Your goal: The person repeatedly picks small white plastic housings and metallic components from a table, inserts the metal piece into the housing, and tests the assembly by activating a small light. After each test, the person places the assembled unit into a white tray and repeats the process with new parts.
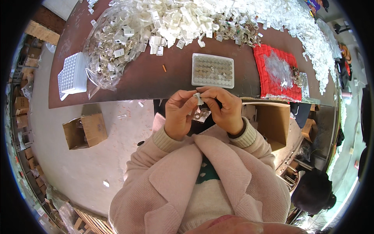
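Pinching a small white tag, left hand and right hand meet.

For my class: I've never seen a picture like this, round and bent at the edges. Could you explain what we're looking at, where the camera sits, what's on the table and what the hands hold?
There is no machine here. A person wears a wide-angle camera on the head, looking down, so straight edges curve. The pink sleeves coming up from below are that person's own arms. The left hand and right hand meet in front of the chest, pinching a small white piece between the fingertips; something metallic shows just beneath it, too small to identify. On the brown table lie a big heap of small white parts, a clear bag of similar pieces, a white gridded tray, a tray filled with round pieces and a red cloth. Cardboard boxes stand on the floor.
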Motion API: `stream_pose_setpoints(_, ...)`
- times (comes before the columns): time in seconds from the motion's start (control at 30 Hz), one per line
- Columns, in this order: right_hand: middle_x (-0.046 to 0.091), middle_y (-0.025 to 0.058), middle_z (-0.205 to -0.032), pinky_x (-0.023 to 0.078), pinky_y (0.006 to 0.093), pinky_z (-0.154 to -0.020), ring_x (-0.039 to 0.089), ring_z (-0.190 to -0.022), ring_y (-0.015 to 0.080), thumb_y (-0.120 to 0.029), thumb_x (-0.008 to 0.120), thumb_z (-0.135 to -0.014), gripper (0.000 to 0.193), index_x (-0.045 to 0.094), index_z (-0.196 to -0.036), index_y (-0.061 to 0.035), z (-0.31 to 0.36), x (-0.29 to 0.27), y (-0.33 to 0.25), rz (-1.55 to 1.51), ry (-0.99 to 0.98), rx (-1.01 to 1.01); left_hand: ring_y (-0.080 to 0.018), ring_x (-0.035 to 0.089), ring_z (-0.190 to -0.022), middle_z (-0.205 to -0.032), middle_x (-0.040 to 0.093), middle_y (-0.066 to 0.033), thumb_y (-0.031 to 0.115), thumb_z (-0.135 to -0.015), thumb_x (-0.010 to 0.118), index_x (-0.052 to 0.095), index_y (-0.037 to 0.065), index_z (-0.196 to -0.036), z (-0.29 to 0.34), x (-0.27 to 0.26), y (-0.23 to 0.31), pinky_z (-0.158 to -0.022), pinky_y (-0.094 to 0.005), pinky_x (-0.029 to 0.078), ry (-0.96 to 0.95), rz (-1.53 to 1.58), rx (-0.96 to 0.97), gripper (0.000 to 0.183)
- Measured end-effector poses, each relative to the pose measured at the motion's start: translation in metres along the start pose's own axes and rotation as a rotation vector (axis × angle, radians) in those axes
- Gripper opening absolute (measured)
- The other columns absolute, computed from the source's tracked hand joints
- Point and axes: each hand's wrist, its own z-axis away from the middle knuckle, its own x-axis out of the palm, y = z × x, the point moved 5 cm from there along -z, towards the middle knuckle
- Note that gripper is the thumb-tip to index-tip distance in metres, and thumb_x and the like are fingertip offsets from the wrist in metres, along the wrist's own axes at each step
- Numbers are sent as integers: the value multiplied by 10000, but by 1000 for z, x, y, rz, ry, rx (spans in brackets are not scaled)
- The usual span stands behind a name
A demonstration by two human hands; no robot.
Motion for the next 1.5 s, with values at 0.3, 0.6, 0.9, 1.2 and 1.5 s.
stream_pose_setpoints(0.3,698,136,-866,523,425,-683,684,-800,343,-193,759,-835,296,583,-1024,-48,-123,-15,79,532,-66,136,-134,574,-739,-926,590,-80,254,-1023,579,593,69,-1087,-15,-3,19,-410,-186,330,57,98,-155,196)
stream_pose_setpoints(0.6,704,133,-884,538,403,-710,696,-801,308,-147,722,-852,219,615,-1004,-30,-128,-19,82,480,-188,169,-61,562,-620,-860,669,-66,139,-974,665,657,37,-1072,-17,-7,28,-433,-177,318,116,-108,-120,142)
stream_pose_setpoints(0.9,690,144,-920,549,338,-699,702,-783,236,-39,738,-832,215,675,-1036,-17,-46,-24,-5,90,-189,48,-25,416,-469,-697,628,-36,142,-969,670,667,24,-1162,-31,24,7,-417,-173,276,87,-197,-108,226)
stream_pose_setpoints(1.2,644,114,-921,539,436,-718,646,-870,336,-1,630,-828,200,713,-980,-101,-91,-110,106,757,81,22,-18,346,-463,-672,551,-2,207,-1014,598,655,-5,-1159,-10,19,11,-417,-175,233,123,-357,-136,263)
stream_pose_setpoints(1.5,661,55,-1012,537,363,-766,652,-944,243,-44,635,-885,214,711,-1064,-135,-109,-129,135,614,93,-217,-26,404,-474,-699,607,-12,178,-992,637,665,11,-1171,-13,10,12,-415,-175,266,132,-272,-152,246)
